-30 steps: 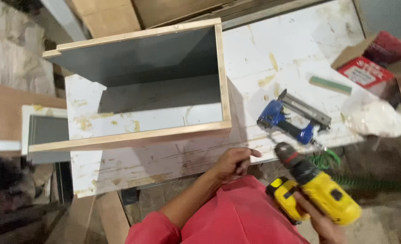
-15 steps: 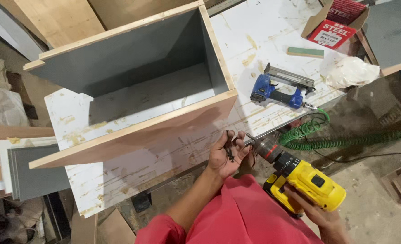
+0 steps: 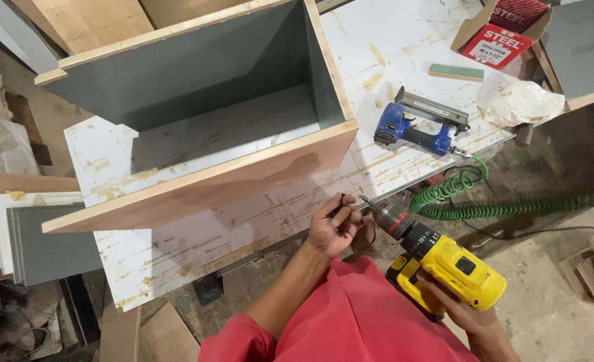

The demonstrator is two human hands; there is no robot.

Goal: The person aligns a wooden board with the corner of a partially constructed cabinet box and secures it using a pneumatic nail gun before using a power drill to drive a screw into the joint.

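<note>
My right hand [image 3: 459, 314] grips the handle of a yellow and black cordless drill [image 3: 444, 265], its nose pointing up and left over the table's front edge. My left hand [image 3: 334, 228] is closed around a small dark screw or bit right at the drill's tip [image 3: 366, 202]. Just beyond the hands stands an open plywood box [image 3: 203, 127] with grey inner faces, resting on the white worktable [image 3: 243, 228]. I wear a red sleeve.
A blue pneumatic nailer [image 3: 417, 124] lies on the table to the right, its coiled green hose [image 3: 484, 204] trailing off the edge. Further back sit a red cardboard box [image 3: 501, 33], a crumpled white bag [image 3: 521, 100] and a green block [image 3: 456, 72]. Grey boards [image 3: 42, 245] are stacked at left.
My left hand came off the table and closed around a small piece at the drill's tip. The drill rose toward that hand, and my view shifted right and down.
</note>
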